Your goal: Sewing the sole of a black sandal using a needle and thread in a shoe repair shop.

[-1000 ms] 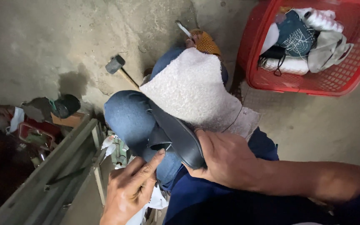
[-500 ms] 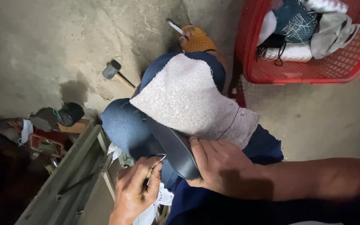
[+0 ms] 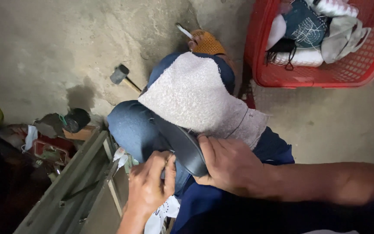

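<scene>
While the right hand [image 3: 232,167] lies flat with its fingers pressed against the black shoe sole [image 3: 182,145] at the lower middle of the frame, the left hand [image 3: 150,186] is curled closed beside it, pinching something small at the sole's edge that is too hidden to tell. The sole rests on the person's jeans-covered knee [image 3: 130,125], partly under a pale towel [image 3: 195,97] draped over the lap. A thin thread [image 3: 239,123] runs across the towel's lower edge. On the concrete floor [image 3: 57,43], a hammer [image 3: 122,76] lies at upper centre-left. A red basket [image 3: 317,73] with cloth items fills the upper right. A grey metal frame [image 3: 78,177] sits at lower left.
</scene>
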